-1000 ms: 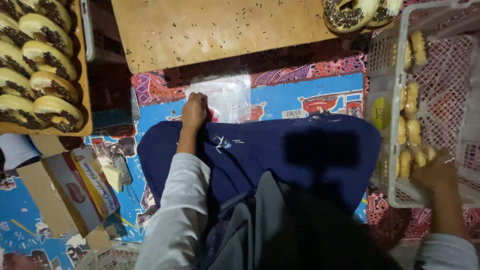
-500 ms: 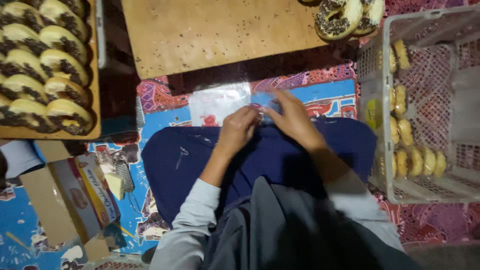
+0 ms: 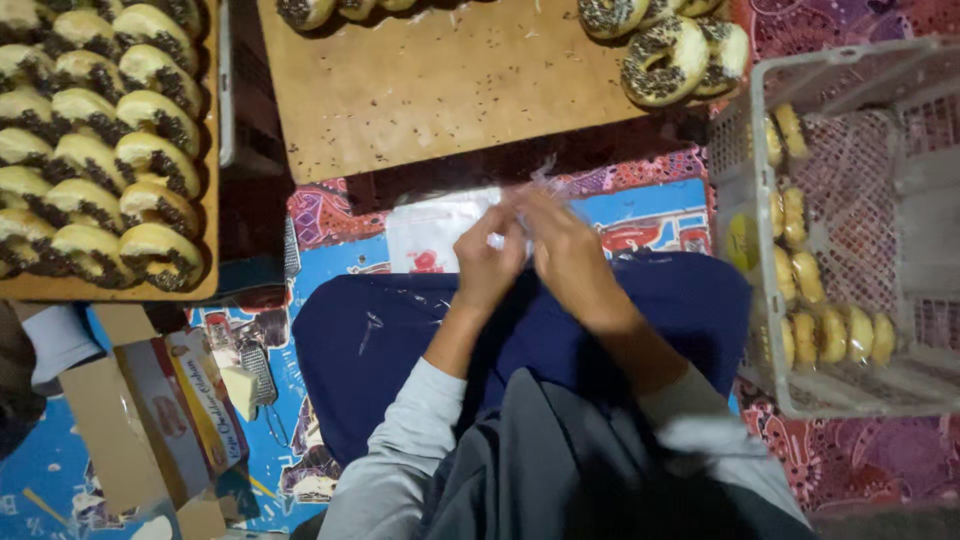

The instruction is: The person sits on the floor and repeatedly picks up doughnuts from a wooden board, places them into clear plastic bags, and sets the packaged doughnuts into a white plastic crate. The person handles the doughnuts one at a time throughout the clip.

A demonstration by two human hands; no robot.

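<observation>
Two wooden boards: centre board [image 3: 450, 90] w/ approx 7 sprinkled donuts [image 3: 665, 55] at its far edge, left board [image 3: 205, 200] packed. One white crate [image 3: 745, 150], approx 10 plain donuts inside. L hand [image 3: 487, 262] & R hand [image 3: 562, 250] meet over the lap, fingers pinching one clear plastic bag [image 3: 520, 205].

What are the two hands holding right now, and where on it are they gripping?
Both the left hand and right hand pinch a thin clear plastic bag near its top edge with the fingers; whether anything is inside cannot be told.
</observation>
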